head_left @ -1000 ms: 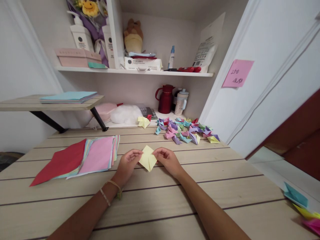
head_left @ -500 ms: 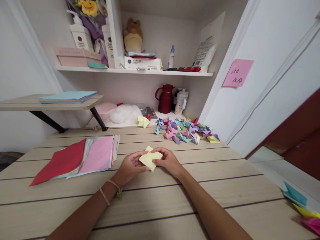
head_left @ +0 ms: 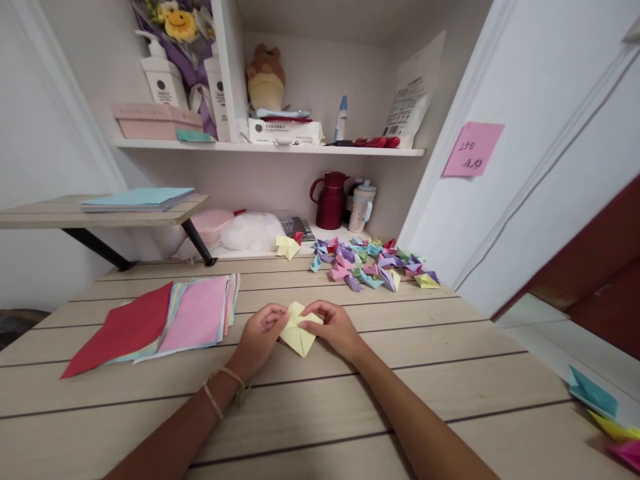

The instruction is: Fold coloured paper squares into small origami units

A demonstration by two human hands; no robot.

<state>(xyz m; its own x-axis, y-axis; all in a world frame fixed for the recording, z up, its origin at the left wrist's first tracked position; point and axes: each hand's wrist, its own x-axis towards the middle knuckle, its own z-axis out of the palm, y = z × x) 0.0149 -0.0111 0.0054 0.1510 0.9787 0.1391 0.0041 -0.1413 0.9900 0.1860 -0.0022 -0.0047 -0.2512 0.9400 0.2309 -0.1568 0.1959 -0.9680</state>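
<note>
A pale yellow folded origami paper (head_left: 301, 339) is between my two hands, just above the middle of the table, with crease lines meeting near its centre. My left hand (head_left: 263, 333) pinches its left edge between thumb and curled fingers. On the other side, my right hand (head_left: 334, 328) grips the right part, its thumb on top of the paper. Beyond them lies a heap of small folded paper pieces (head_left: 370, 263) in many colours. A separate yellow folded piece (head_left: 287, 247) with a bit of red behind it sits left of the heap.
Sheets of red paper (head_left: 123, 323) and pink paper (head_left: 196, 313) lie fanned at the left. A raised wooden stand (head_left: 45, 212) carries blue sheets (head_left: 137, 199). At the back stand a red jug (head_left: 331, 202) and a tumbler (head_left: 361, 208). More folded pieces (head_left: 594, 392) are at the right edge.
The yellow paper has been turned and opened flatter, now a squarish shape with its creases facing me. My left fingers have curled in, and both hands stay around it.
</note>
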